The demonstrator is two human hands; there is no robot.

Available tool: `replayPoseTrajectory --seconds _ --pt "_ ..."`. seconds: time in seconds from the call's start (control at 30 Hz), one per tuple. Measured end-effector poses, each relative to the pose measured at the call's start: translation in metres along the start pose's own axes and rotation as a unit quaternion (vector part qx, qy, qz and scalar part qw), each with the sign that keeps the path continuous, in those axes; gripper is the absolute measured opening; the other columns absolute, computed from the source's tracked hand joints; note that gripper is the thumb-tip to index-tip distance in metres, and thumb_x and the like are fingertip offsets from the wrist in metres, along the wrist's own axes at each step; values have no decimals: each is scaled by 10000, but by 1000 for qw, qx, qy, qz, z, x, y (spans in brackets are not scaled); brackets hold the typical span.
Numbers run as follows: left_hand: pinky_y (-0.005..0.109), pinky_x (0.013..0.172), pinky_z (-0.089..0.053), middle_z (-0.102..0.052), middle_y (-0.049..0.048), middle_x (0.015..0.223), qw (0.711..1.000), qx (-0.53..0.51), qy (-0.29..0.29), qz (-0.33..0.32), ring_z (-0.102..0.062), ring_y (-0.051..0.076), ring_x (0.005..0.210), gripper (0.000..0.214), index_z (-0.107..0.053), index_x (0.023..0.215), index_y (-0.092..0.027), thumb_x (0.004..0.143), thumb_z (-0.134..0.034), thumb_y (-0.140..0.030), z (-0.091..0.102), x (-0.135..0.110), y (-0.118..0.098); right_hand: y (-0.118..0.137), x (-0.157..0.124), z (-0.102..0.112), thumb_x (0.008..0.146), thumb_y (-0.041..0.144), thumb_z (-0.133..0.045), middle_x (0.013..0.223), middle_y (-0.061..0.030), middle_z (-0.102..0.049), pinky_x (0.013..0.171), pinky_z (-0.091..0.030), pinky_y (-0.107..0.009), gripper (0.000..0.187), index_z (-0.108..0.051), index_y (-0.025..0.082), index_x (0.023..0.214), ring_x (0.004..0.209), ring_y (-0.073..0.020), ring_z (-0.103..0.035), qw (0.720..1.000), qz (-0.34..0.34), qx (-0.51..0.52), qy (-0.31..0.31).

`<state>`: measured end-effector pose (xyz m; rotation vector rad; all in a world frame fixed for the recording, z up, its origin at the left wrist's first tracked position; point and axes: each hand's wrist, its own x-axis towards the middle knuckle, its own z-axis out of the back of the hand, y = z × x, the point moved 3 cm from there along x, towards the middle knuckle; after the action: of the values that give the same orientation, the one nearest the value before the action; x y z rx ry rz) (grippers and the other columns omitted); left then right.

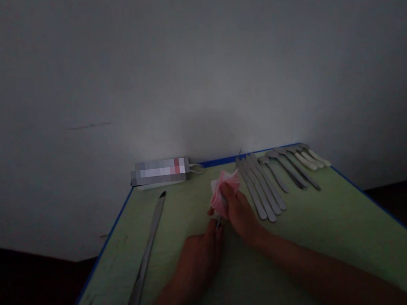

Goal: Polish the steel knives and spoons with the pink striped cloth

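Note:
My left hand is closed around the thin handle of a piece of metal cutlery, just below the cloth. Most of that piece is hidden by my fingers and the cloth, so its exact kind does not show. In my right hand is a pink and white cloth, pinched around the cutlery's upper part with the thumb on top. To the left, a single table knife lies slantwise on the green tabletop. Right of the cloth, several table knives lie side by side.
Further right lie a spoon, several metal utensils and several pieces with white handles. A blurred box-like item with a white loop stands at the back left. The blue-edged table meets a grey wall; the light is dim.

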<state>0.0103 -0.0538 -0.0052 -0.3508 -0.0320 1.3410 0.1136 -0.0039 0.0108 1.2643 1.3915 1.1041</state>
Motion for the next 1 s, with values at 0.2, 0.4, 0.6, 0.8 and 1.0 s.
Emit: replayPoseTrajectory --seconds 0.2,0.4,0.6,0.8,1.0 --pt "255 536 -386 -691 59 694 998 43 9 -54 -657 204 607 343 -498 1085 -182 979 -212 -340 -2 -4 -5 37 41 48 811 513 -433 556 -11 -643 603 -410 -253 414 -610 175 651 543 -132 -570 986 73 106 -109" --pt "254 517 -382 -688 56 669 997 53 13 -63 -653 203 578 345 -500 1076 -177 979 -214 -343 -4 -2 -8 35 37 49 831 561 -376 570 -18 -645 624 -409 -265 502 -604 176 604 558 -133 -571 982 107 64 -140" --pt "251 511 -371 -692 52 683 1000 13 -9 -14 -666 209 605 291 -486 1065 -179 977 -237 -302 0 1 0 9 12 9 816 593 -401 600 -43 -659 629 -424 -269 513 -617 168 627 601 -153 -607 1000 17 8 -23" --pt "256 500 -356 -696 58 695 998 46 7 -48 -656 211 586 327 -506 1073 -184 978 -235 -340 0 -4 -3 45 45 51 816 534 -423 557 -6 -641 624 -431 -267 420 -605 183 672 554 -141 -587 984 99 110 -96" --pt "261 524 -371 -696 59 697 997 52 1 -52 -658 210 601 329 -510 1071 -178 979 -233 -331 -4 -3 -5 34 29 41 842 570 -355 584 -16 -640 623 -404 -269 523 -612 177 611 562 -129 -563 987 104 34 -115"
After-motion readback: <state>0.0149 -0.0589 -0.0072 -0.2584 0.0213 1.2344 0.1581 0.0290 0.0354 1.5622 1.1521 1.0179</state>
